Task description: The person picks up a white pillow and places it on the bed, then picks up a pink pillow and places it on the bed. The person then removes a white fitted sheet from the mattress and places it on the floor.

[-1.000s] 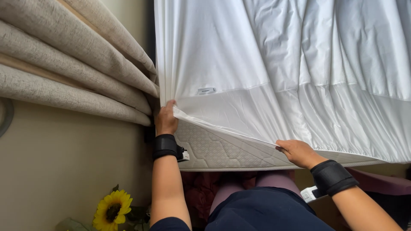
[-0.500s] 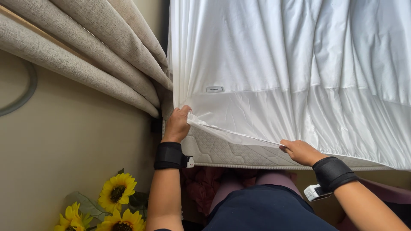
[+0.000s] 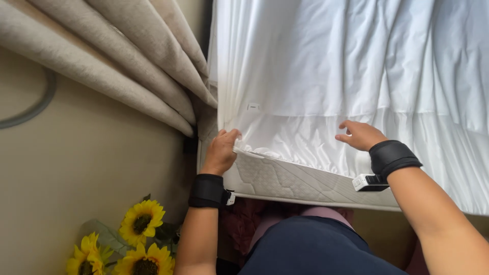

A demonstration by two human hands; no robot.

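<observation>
A white bedsheet [image 3: 356,66] covers a mattress [image 3: 300,181] whose quilted side shows along the near edge. My left hand [image 3: 222,151] grips the sheet's corner at the mattress corner, fingers closed on the fabric. My right hand [image 3: 360,134] rests flat on the sheet near the edge, fingers spread and holding nothing. Both wrists wear black bands. A small white tag [image 3: 253,107] sits on the sheet above my left hand.
Beige curtains [image 3: 112,61] hang at the upper left beside the bed. A beige wall [image 3: 86,173] fills the left. Yellow sunflowers [image 3: 136,239] stand at the lower left. My dark-clothed legs [image 3: 310,249] are below the mattress edge.
My right hand let go of the sheet edge and moved up onto the sheet's top. My left hand stayed gripping the corner. The view shifted left.
</observation>
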